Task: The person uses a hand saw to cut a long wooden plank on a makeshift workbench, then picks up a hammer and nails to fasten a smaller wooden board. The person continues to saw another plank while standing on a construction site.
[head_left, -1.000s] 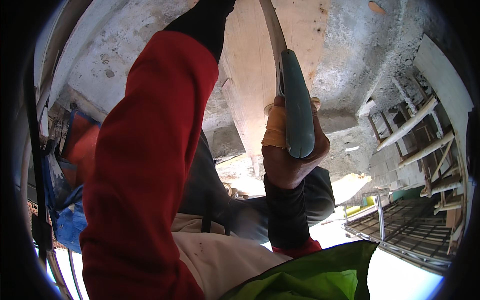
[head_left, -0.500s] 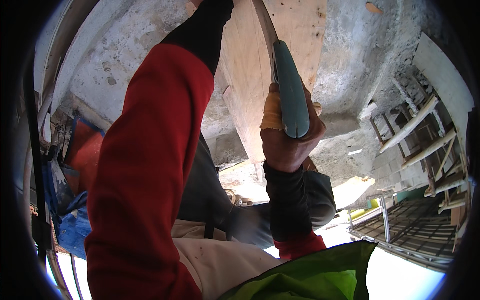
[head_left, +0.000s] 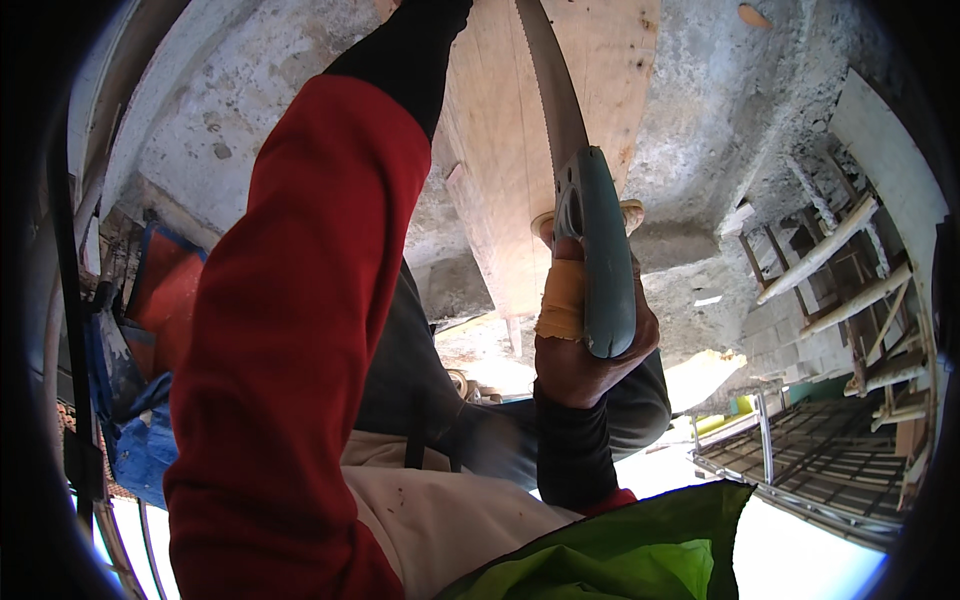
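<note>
My right hand [head_left: 600, 365] is wrapped around the grey-green handle [head_left: 609, 260] of a hand saw, a yellowish wrap covering its thumb. The saw's curved, toothed blade [head_left: 556, 85] points away from me over a pale wooden board [head_left: 500, 190] and runs out of the picture at the top. My left arm, in a red sleeve with a black cuff, stretches toward the board's far part. Only a sliver of my left hand [head_left: 385, 8] shows at the upper edge; its fingers are out of sight.
Rough grey concrete [head_left: 235, 135] surrounds the board. Wooden poles and a ladder-like frame [head_left: 835, 250] stand at the right, above a dark grille [head_left: 830, 450]. Red and blue sheeting [head_left: 165, 310] lies at the left. My bent leg [head_left: 405, 370] is below the board.
My right hand has drawn the saw back toward me and slightly right, bringing more of the blade into view. The left arm has barely shifted.
</note>
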Motion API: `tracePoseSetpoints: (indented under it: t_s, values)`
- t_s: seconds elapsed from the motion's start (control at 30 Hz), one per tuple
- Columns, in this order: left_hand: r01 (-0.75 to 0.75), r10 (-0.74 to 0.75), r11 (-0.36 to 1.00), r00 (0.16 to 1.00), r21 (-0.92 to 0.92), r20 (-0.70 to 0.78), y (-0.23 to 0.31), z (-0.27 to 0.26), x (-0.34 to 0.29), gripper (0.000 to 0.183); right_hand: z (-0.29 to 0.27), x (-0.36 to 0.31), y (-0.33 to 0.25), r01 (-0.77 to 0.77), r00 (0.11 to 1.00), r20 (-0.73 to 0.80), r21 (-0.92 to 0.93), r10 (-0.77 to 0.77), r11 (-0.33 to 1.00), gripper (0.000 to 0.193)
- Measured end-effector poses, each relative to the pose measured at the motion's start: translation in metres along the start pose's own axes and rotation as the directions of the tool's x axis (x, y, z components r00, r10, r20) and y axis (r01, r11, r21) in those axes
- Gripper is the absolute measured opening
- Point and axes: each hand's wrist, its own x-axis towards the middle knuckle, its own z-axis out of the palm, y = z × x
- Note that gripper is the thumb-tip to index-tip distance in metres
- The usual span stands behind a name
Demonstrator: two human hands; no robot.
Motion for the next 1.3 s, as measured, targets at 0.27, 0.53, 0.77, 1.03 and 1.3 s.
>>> tracePoseSetpoints:
  t_s: [0.27, 0.53, 0.77, 1.03, 1.3]
  values:
    - [0.006, -0.005, 1.000, 1.000, 0.023, -0.024, 0.002, -0.001, 0.010, 0.059, 0.003, -0.024, 0.001, -0.085, 0.996, -0.020, -0.010, 0.085, 0.996, 0.031]
    - [-0.008, 0.008, 1.000, 1.000, 0.008, 0.007, -0.002, 0.002, 0.003, 0.059, 0.034, 0.007, 0.015, 0.043, 0.998, 0.041, -0.027, -0.042, 0.999, 0.045]
    - [-0.011, 0.011, 1.000, 1.000, 0.002, 0.023, 0.001, 0.000, 0.004, 0.059, 0.026, -0.010, 0.009, 0.041, 0.998, -0.056, 0.017, -0.040, 0.999, 0.048]
    - [-0.006, 0.006, 1.000, 1.000, 0.012, 0.023, 0.002, 0.000, 0.004, 0.058, 0.071, 0.023, 0.028, 0.042, 0.995, -0.102, 0.237, -0.018, 0.971, 0.048]
    - [-0.012, 0.011, 1.000, 1.000, 0.022, 0.015, 0.002, 0.000, 0.004, 0.057, 0.045, 0.029, 0.030, -0.011, 1.000, -0.020, 0.235, 0.017, 0.972, 0.040]
